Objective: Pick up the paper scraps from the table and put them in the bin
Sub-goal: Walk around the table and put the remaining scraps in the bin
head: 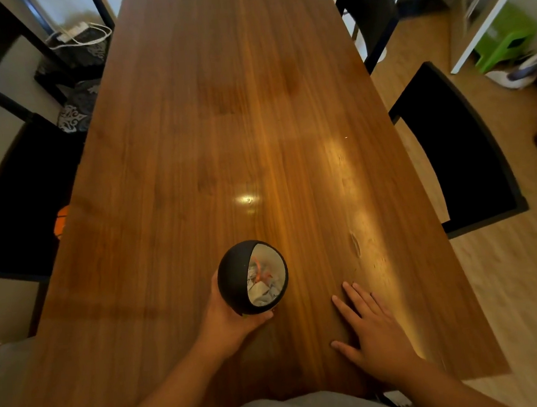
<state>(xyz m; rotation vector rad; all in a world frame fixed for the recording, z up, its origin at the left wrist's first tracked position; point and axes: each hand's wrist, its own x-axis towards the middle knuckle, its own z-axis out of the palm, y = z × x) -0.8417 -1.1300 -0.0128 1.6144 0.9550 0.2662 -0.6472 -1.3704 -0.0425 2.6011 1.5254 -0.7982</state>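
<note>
Head view, left hand (228,325) gripping bin (234,277) (scraps (263,283) inside)

Long wooden table (222,111), glossy, light glare near centre. Right hand (373,332) flat on it at 5 o'clock; black bin (234,275) at 6 o'clock, contact with table unclear.

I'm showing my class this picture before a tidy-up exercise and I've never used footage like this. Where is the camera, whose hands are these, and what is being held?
There is no machine here. One wide-angle camera, worn on a person's head, looks down along a wooden table. The left hand grips a round black bin with a half lid; crumpled paper scraps show inside. The right hand lies flat and open on the wood, holding nothing. I see no loose scraps on the tabletop. Dark chairs stand along both sides.
</note>
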